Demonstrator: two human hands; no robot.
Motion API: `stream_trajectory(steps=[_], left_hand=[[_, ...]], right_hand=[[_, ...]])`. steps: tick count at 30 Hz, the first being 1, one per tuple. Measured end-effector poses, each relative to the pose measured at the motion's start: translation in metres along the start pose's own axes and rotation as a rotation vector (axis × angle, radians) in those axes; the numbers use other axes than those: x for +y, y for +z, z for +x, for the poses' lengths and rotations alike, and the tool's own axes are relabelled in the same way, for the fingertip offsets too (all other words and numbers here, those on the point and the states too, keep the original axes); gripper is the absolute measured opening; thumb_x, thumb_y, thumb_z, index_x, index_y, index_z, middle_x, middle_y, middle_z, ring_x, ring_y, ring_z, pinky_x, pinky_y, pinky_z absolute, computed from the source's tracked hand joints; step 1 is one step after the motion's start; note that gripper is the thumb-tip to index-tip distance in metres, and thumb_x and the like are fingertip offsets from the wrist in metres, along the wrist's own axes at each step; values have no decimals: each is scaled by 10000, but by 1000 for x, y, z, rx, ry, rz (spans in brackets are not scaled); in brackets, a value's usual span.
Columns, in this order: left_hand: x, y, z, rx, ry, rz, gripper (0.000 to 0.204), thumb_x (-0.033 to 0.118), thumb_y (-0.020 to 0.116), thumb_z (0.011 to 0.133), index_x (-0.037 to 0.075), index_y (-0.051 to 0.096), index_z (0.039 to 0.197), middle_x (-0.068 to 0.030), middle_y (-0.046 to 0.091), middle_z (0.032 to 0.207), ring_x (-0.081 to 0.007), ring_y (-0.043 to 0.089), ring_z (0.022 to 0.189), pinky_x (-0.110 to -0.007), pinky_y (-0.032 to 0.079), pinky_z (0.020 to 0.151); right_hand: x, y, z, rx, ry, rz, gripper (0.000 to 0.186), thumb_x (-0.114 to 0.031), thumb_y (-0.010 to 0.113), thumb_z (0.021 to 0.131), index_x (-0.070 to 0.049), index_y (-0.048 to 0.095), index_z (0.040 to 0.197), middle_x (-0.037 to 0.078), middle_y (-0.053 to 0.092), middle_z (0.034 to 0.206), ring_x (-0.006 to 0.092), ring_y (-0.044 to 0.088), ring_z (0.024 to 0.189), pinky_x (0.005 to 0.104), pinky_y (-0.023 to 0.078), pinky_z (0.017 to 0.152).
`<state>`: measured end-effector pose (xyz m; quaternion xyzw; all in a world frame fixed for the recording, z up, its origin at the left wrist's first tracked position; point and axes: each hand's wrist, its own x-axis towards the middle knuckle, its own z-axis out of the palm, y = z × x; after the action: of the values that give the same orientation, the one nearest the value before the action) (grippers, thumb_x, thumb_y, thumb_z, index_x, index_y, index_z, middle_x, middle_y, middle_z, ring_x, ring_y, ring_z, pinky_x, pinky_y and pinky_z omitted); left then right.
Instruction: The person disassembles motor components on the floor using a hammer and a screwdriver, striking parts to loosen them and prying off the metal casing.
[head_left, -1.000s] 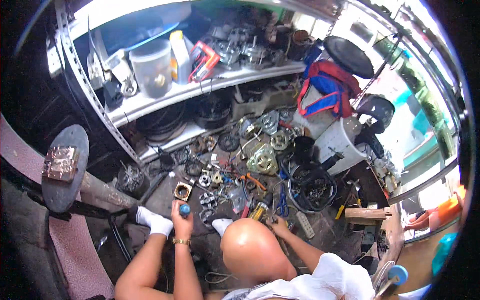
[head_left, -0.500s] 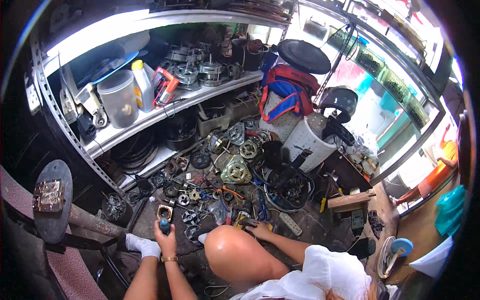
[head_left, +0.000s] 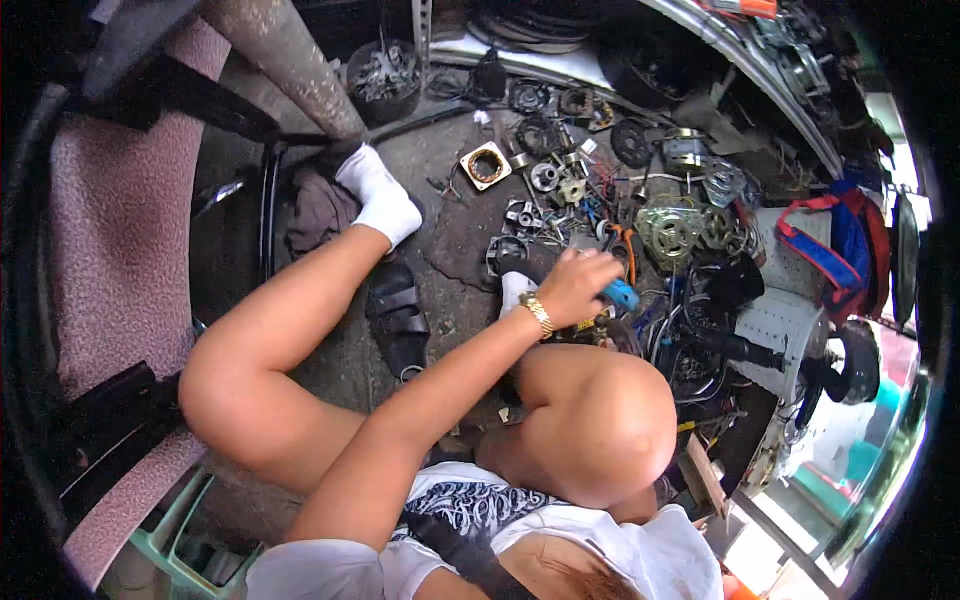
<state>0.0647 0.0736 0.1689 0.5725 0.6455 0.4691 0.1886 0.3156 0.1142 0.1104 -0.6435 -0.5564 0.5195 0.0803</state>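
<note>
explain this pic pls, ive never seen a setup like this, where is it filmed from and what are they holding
There is no machine here, just a person working with bare hands. The view comes from a wide fisheye camera worn on the person's head and looking down, so straight edges bend near the rim. The large knee in front is the person's own. The left hand, with a gold watch at its wrist, holds a blue handle; what it belongs to is hard to tell. The right hand is out of sight. On the floor lie many metal parts, a square frame around a copper-coloured ring, and a black sandal.
</note>
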Motion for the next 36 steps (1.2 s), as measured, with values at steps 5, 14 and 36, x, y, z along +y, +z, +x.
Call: stream_trajectory(steps=[5,14,36], left_hand=[[3,20,-11,43,-23,-28,448,148,721,584,111,516,982,-50,567,937,-248,536,945,-414,380,788],[-15,27,1,209,-155,-73,399,133,710,553,114,525,907,-56,547,842,-250,540,856,-379,352,717],[-22,29,0,134,-226,-73,404,102,676,611,118,513,980,-57,497,929,-270,483,948,-417,376,746]], right_hand=[[-2,-11,13,1,-31,19,322,-265,573,838,-24,574,1053,78,581,847,168,524,682,292,427,598],[-23,1,23,-8,-46,17,160,-215,558,861,-67,570,921,8,528,711,78,454,525,232,353,446],[-30,8,45,3,-9,124,215,-223,586,847,-21,593,918,38,538,625,122,481,492,247,383,449]])
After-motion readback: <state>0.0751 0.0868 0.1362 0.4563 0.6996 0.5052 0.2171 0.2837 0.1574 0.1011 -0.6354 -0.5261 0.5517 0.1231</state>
